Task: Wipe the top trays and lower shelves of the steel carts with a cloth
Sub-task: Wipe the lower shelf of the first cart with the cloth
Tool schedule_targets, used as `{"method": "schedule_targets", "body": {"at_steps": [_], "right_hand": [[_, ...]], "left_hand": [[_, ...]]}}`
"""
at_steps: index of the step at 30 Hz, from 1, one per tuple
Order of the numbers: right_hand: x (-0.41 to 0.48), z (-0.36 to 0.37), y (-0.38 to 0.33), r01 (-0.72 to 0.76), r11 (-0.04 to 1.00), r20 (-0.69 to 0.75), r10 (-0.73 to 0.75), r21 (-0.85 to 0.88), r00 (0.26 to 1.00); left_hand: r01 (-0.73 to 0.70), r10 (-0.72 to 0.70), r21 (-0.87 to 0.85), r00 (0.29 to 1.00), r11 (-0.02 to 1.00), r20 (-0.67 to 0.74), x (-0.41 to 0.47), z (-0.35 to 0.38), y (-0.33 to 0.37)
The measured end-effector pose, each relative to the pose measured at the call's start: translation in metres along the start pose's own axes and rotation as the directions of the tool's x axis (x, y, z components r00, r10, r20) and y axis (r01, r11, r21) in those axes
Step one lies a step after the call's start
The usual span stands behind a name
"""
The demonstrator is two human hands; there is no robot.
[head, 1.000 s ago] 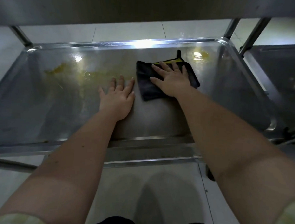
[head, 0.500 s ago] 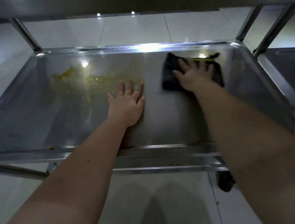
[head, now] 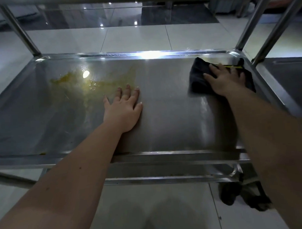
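Your right hand (head: 226, 80) has carried the cloth (head: 198, 77) from the middle of the shelf (head: 172, 117), where it lay a second ago just right of your left hand (head: 123, 108), out to the far right corner, close against the rim there. It lies flat on the cloth with fingers spread, pressing down rather than gripping. Your left hand has not shifted: it stays released, palm down on the bare steel with fingers straight, bracing you near the middle of the shelf. The small yellowish spot seen earlier near that far right corner no longer shows; the cloth is now in that area, so I judge it is being wiped, though I cannot tell if it is gone. The right half of the shelf looks streaked and damp. The large yellow stain (head: 86, 82) on the left half, just beyond your left fingertips, is untouched, so this shelf is likely about half done and the cloth must next come back across to that side. As for writing, none can be read: the cloth has a yellow strip (head: 231, 66) along its far edge, but no lettering on it is legible.
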State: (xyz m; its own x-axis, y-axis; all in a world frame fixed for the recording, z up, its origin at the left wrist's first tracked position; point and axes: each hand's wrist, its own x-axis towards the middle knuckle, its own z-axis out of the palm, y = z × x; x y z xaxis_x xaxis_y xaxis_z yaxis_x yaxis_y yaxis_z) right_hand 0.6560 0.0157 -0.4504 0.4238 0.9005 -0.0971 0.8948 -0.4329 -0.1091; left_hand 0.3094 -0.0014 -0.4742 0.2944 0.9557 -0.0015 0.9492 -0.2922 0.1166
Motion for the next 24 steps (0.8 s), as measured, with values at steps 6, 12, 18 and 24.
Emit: {"method": "schedule_targets", "body": {"at_steps": [6, 12, 18, 24], "right_hand": [[-0.034, 0.013, -0.080, 0.056, 0.998, 0.028, -0.056, -0.014, 0.998], [-0.066, 0.022, -0.074, 0.407, 0.912, 0.030, -0.407, -0.037, 0.913], [-0.045, 0.000, 0.056, -0.053, 0.998, -0.033, 0.052, -0.026, 0.998], [-0.078, 0.013, -0.019, 0.000, 1.000, -0.037, 0.000, -0.007, 0.999]], "left_hand": [[0.001, -0.001, 0.007, 1.000, 1.000, 0.019, -0.001, -0.004, 0.002], [0.007, -0.007, -0.013, 0.999, 1.000, 0.034, -0.003, -0.008, 0.001], [0.006, -0.006, -0.010, 1.000, 1.000, 0.021, -0.001, -0.005, 0.001], [0.013, -0.013, -0.002, 1.000, 1.000, 0.005, -0.002, -0.005, 0.004]]}}
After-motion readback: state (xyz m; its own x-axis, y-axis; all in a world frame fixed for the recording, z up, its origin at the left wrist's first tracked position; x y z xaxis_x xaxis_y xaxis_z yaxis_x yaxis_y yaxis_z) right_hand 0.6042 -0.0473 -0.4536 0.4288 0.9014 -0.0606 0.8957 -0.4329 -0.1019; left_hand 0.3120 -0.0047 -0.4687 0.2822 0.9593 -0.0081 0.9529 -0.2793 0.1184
